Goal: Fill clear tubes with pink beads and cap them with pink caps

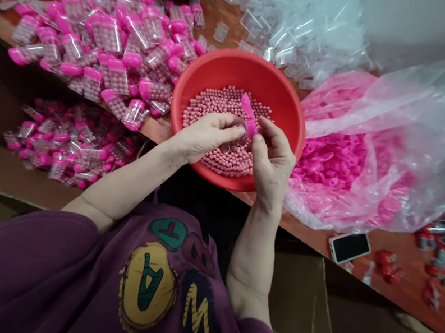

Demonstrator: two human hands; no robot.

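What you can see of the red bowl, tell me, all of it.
The red bowl is round and wide, with a smooth wall that looks like plastic. It sits upright near the front edge of the wooden table, between a heap of pink-capped containers and a plastic bag of pink pieces. Small pink balls cover much of its bottom. The left hand and right hand are over it; whether they touch its rim is hard to tell.

A loose plum-purple top [98,271] has sleeves [65,239] ending near the elbows, leaving forearms [135,180], left hand [208,137] and right hand [272,163] bare. Cartoon letter prints cover its front: a teal oval [167,232] and a dim maroon shape [201,255] nearer the lower edge, then a ragged-edged yellow blob [148,287] and a navy patch [204,288] with a striped yellow zigzag [205,323]
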